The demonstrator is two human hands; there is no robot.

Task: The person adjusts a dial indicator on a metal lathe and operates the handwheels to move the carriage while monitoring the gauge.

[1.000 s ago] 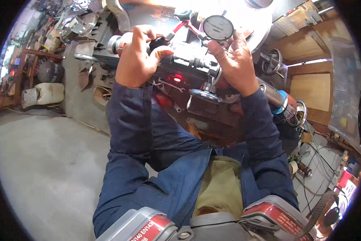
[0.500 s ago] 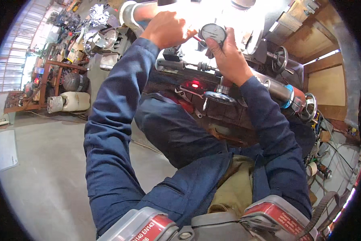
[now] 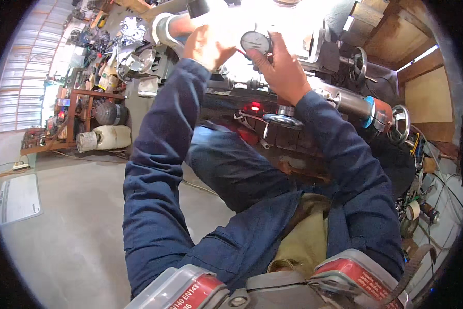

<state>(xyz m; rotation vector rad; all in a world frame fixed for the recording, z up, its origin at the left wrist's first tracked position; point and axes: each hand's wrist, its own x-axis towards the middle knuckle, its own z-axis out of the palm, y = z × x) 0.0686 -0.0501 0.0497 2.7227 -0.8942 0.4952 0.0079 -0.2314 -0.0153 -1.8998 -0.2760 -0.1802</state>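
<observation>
Left head-worn fisheye camera, looking down from close above the wearer's forearms, hands near the top.

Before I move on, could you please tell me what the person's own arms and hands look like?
The left sleeve and right sleeve are long, dark navy blue and creased, reaching about the wrists, with no printed markings visible. The left hand and right hand are ungloved; glare washes out part of the left one.

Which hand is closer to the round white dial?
Right. The right hand holds the dial, thumb over its lower edge; the left hand is off to its left.
</observation>
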